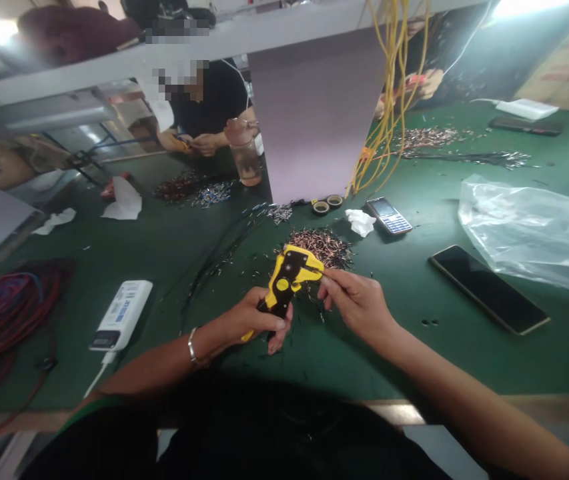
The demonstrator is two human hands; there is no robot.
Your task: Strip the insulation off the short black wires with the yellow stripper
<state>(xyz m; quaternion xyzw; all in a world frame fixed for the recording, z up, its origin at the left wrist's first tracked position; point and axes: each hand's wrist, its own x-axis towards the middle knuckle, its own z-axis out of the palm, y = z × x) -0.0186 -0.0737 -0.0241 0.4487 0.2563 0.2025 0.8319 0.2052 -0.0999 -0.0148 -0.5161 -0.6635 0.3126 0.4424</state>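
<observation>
My left hand [259, 321] is closed round the handles of a yellow and black wire stripper [288, 277], held upright over the green table [164, 247]. My right hand [351, 300] is pinched at the tool's jaw, fingers together on something thin that I cannot make out. Just beyond the tool lies a heap of short stripped wire pieces [321, 245]. Thin black wires [214, 263] run across the table to the left of my hands.
A white power bank [121, 315] lies at left beside coiled red cable [4, 320]. A black smartphone [489, 288], a keypad phone [388, 216], a clear plastic bag [534, 230], hanging yellow wires [389, 100] and a drink bottle [244, 153] are around. Another person works across the table.
</observation>
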